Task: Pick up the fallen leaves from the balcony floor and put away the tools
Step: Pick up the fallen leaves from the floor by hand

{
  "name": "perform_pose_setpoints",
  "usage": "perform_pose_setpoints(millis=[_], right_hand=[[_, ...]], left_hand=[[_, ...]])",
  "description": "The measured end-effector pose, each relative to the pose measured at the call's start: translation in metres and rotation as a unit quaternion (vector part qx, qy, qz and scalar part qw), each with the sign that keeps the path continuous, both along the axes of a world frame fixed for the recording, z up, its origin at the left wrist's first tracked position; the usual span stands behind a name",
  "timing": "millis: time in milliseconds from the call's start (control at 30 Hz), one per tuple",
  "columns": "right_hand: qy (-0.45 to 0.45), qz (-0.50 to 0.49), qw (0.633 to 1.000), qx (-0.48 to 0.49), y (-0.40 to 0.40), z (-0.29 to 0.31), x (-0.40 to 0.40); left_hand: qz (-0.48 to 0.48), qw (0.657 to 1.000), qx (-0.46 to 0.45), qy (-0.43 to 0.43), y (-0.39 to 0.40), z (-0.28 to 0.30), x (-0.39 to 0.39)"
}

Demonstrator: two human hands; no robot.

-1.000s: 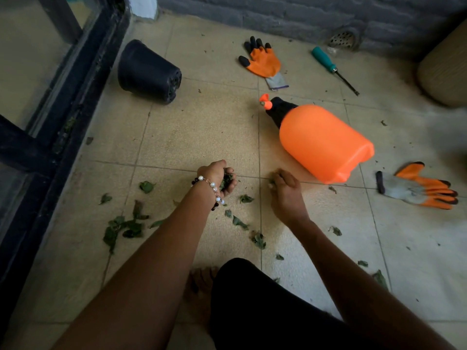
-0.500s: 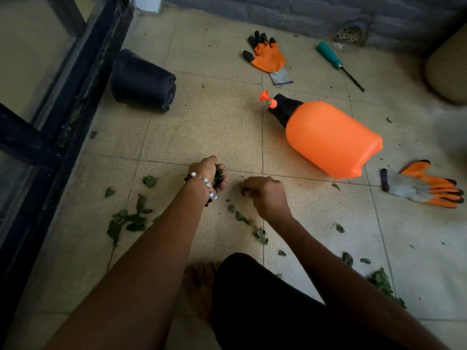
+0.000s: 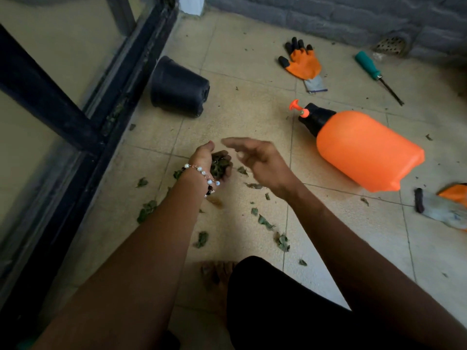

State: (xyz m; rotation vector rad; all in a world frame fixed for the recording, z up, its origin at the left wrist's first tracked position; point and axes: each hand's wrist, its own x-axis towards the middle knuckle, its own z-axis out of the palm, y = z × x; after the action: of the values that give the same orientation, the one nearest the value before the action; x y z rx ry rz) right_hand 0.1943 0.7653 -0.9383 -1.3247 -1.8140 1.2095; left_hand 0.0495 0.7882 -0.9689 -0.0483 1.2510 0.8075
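My left hand [image 3: 206, 159], with a bead bracelet at the wrist, cups a clump of green leaves [image 3: 220, 164] above the tiled floor. My right hand [image 3: 260, 161] hovers just right of it, blurred, fingers stretched out toward the clump and holding nothing I can see. Several loose leaves [image 3: 265, 222] lie scattered on the tiles below and to the left. An orange spray bottle [image 3: 364, 147] lies on its side to the right. A teal-handled screwdriver [image 3: 374, 73] lies at the far right.
A black plastic pot [image 3: 178, 88] lies tipped over by the dark door frame [image 3: 75, 127] on the left. One orange glove [image 3: 303, 65] lies at the back, another [image 3: 447, 203] at the right edge. A grey wall with a drain closes the back. My knee and foot are below.
My right hand rose from the floor, where it had closed on a leaf, and opened beside my left hand. The left hand lifted slightly. The view shifted left.
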Motion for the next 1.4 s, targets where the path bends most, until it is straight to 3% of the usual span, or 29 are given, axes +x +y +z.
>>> perform_pose_setpoints(millis=[33,100,167,233,367,467,667,800,867,933,1000,1067,1100,1167,1233,1300,1400], right_hand=[[-0.005,-0.058,0.998,-0.001,0.001,-0.003,0.007],[-0.175,-0.104,0.979,0.003,0.001,-0.016,0.023],[-0.325,-0.076,0.940,-0.067,-0.008,-0.033,0.034],[-0.366,-0.047,0.923,-0.104,-0.017,-0.048,0.038],[-0.280,-0.055,0.956,-0.075,-0.010,-0.061,0.030],[-0.273,-0.048,0.961,-0.013,0.000,-0.061,0.019],[-0.392,0.130,0.902,0.123,-0.013,-0.072,0.010],[-0.419,0.103,0.877,0.212,-0.033,-0.080,0.015],[-0.402,0.065,0.884,0.228,-0.035,-0.082,0.019],[-0.297,-0.032,0.939,0.169,-0.031,-0.076,0.021],[-0.087,-0.158,0.983,-0.009,-0.022,-0.057,0.016],[0.140,-0.201,0.956,-0.164,-0.014,-0.036,0.005],[0.182,-0.189,0.948,-0.182,-0.010,-0.030,-0.003],[0.148,-0.138,0.966,-0.160,-0.006,-0.020,-0.025],[0.011,-0.072,0.996,-0.054,-0.009,-0.019,-0.050],[-0.101,0.002,0.993,0.061,-0.014,-0.022,-0.071],[-0.147,0.113,0.976,0.112,-0.017,-0.020,-0.089]], left_hand=[[0.000,1.000,0.002,0.008,0.000,0.000,-0.005],[0.014,1.000,0.000,-0.002,-0.001,0.000,-0.014],[0.039,0.999,-0.007,-0.013,-0.002,-0.002,-0.022],[0.056,0.998,-0.017,-0.007,-0.006,-0.005,-0.028],[0.064,0.997,-0.029,-0.001,-0.011,-0.010,-0.038],[0.053,0.998,-0.028,0.007,-0.011,-0.011,-0.045],[0.028,0.998,-0.034,0.041,-0.017,-0.016,-0.052],[0.023,0.998,-0.034,0.052,-0.020,-0.016,-0.050],[0.010,0.997,-0.033,0.063,-0.021,-0.015,-0.047],[-0.013,0.996,-0.029,0.077,-0.022,-0.015,-0.044],[-0.031,0.996,-0.025,0.083,-0.024,-0.016,-0.041],[-0.041,0.996,-0.018,0.073,-0.027,-0.017,-0.039],[-0.042,0.997,-0.013,0.071,-0.028,-0.017,-0.038],[-0.034,0.996,-0.008,0.076,-0.029,-0.015,-0.036],[-0.019,0.997,-0.012,0.079,-0.029,-0.015,-0.037],[-0.010,0.997,-0.015,0.079,-0.030,-0.015,-0.042],[0.017,0.997,-0.024,0.070,-0.035,-0.014,-0.057]])
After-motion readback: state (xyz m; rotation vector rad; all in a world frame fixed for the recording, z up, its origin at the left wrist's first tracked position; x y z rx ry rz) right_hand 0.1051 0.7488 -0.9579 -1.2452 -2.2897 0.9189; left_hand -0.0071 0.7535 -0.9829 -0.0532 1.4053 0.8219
